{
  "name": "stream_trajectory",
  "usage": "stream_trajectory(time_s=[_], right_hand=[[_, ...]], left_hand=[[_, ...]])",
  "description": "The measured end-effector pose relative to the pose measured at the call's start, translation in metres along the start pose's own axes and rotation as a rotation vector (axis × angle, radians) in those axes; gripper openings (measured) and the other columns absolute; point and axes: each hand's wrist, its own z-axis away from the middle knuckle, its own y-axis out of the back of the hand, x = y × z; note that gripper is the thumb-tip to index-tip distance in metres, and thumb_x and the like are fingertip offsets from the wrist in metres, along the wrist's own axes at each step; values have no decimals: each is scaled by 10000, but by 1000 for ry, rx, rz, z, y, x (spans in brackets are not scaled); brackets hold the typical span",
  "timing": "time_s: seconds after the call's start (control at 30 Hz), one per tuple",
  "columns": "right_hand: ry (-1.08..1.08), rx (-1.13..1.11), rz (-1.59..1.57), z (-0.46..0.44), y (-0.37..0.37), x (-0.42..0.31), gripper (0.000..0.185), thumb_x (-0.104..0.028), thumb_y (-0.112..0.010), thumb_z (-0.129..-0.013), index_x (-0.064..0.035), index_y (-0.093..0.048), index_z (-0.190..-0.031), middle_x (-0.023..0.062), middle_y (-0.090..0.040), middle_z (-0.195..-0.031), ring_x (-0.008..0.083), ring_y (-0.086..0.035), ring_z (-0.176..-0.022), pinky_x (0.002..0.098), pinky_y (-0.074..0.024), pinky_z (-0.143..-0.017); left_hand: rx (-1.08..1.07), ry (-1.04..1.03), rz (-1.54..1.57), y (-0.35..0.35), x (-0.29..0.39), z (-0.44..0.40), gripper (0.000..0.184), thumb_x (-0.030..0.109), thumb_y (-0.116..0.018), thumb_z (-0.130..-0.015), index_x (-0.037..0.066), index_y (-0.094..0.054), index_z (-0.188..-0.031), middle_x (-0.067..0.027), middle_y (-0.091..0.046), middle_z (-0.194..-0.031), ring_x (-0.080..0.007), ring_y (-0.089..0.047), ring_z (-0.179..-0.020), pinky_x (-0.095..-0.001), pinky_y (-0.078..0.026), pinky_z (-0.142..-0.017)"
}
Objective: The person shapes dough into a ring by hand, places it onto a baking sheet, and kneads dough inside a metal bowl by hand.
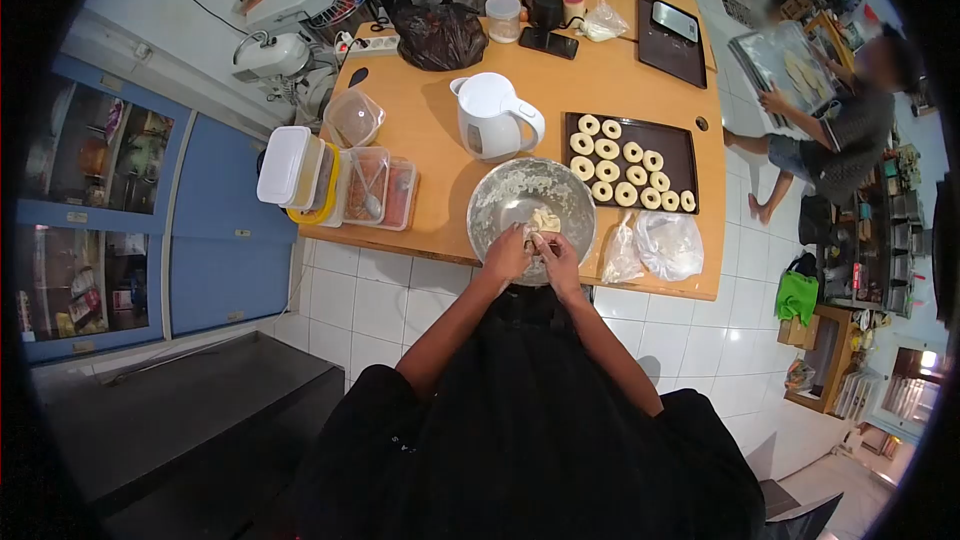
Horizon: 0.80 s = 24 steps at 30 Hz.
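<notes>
A wide metal bowl (490,190) with pale dough smeared round its inner wall sits at the table's near edge. Inside it is a small lump of soft dough (545,220). My left hand (508,256) and my right hand (557,262) meet over the bowl's near side, just below that lump. Fingers of both hands are bent and pressed together around a bit of dough, and whitish residue coats the fingertips. How much dough lies between them is partly hidden. Right of the bowl, ring-shaped dough pieces (607,149) lie in rows on a dark tray (665,135).
A white electric kettle (487,120) stands behind the bowl. Plastic containers (365,185) are at left, and plastic bags (668,245) at right. Farther back are a black bag (440,37), a phone (548,43) and another tray (672,55). Another person (850,130) carries a tray.
</notes>
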Motion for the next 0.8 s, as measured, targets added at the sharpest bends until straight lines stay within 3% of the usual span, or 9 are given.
stream_trajectory(time_s=[0.1, 0.2, 0.3, 0.4, 0.5, 0.6, 0.7, 0.8], right_hand=[[73, 48, -28, -3, -3, 0, 243, -184, -644, -914, -4, -626, -1077, 44, -662, -934, 123, -610, -849, 262, -473, -775], [-46, -8, -65, 1, -1, -1, 233, -207, -636, -926, -24, -621, -1070, 10, -647, -927, 78, -577, -837, 236, -458, -767], [-78, -41, -31, 4, 0, -7, 233, -186, -635, -925, -25, -611, -1092, 10, -645, -948, 80, -574, -854, 242, -457, -779], [50, -3, 37, 2, -1, -1, 217, -160, -631, -925, -20, -609, -1090, 14, -646, -944, 90, -581, -851, 245, -461, -784], [92, 42, -21, 1, -2, 0, 193, -146, -627, -924, -16, -619, -1066, 23, -649, -937, 100, -589, -862, 253, -465, -792], [47, 37, -55, 0, -1, 5, 204, -139, -628, -920, -14, -613, -1081, 31, -650, -954, 107, -595, -877, 263, -471, -810], [25, -17, 79, 4, 0, -9, 227, -149, -626, -925, -12, -602, -1104, 35, -649, -971, 108, -595, -890, 264, -472, -812], [98, 50, 151, 9, -6, -26, 228, -153, -627, -925, -8, -603, -1099, 34, -650, -951, 107, -595, -872, 257, -473, -794]], left_hand=[[-101, 108, 131, 14, 11, -3, 394, 157, -619, -832, -20, -546, -1176, -249, -575, -1171, -420, -545, -1091, -473, -445, -911], [-120, 155, 73, 8, 10, -4, 393, 142, -612, -832, -19, -541, -1184, -248, -583, -1155, -416, -550, -1084, -474, -446, -908], [-33, 25, -21, -9, -7, -1, 460, 178, -599, -830, -1, -509, -1244, -268, -579, -1137, -415, -568, -1056, -483, -466, -890], [-42, 21, -32, -14, -11, -3, 458, 163, -608, -824, -7, -507, -1237, -266, -573, -1164, -415, -566, -1064, -479, -467, -893], [-170, 132, 152, 13, 13, -5, 450, 140, -607, -823, -23, -500, -1229, -272, -565, -1171, -424, -553, -1077, -480, -460, -900], [-120, 177, 198, 15, 21, -4, 421, 119, -608, -818, -28, -506, -1199, -275, -579, -1127, -437, -549, -1068, -486, -457, -890], [43, -58, 79, -11, -5, -1, 367, 118, -609, -817, -23, -529, -1146, -269, -604, -1055, -442, -563, -1029, -491, -460, -867], [-55, 46, 140, -4, 1, -4, 336, 123, -609, -821, -13, -544, -1122, -263, -603, -1064, -438, -564, -1031, -488, -461, -868]])
